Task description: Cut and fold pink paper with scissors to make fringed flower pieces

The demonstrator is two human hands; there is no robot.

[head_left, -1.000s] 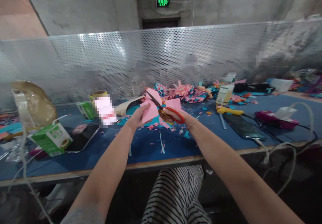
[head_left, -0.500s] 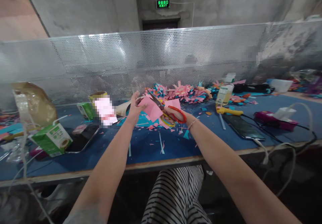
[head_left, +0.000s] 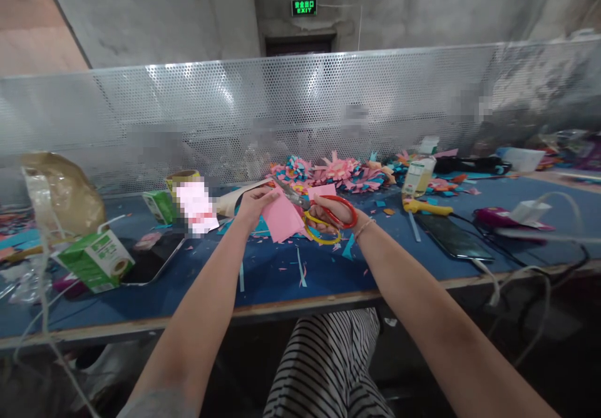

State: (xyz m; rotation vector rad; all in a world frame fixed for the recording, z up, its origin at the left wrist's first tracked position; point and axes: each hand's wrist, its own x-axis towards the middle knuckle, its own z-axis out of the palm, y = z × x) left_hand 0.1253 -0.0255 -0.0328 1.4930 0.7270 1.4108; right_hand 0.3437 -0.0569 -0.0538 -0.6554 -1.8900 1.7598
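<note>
Above the middle of the desk [head_left: 267, 293], the pink paper [head_left: 283, 219] hangs from your left hand [head_left: 256, 205], its fingers pinched on the upper left edge. Your right hand [head_left: 327, 211] is closed around the handles of the scissors [head_left: 303, 203], whose blades lie along the paper's upper right edge and point toward your left fingertips. Whether the blades bite the paper cannot be told.

The likeliest trouble is a nick: close the scissors with your fingers that near the tips and you could catch skin. The paper, held at one side only, might also swing or fold under the blades, leaving a crooked cut. Offcuts could get lost among the scraps [head_left: 301, 268] scattered below.
</note>
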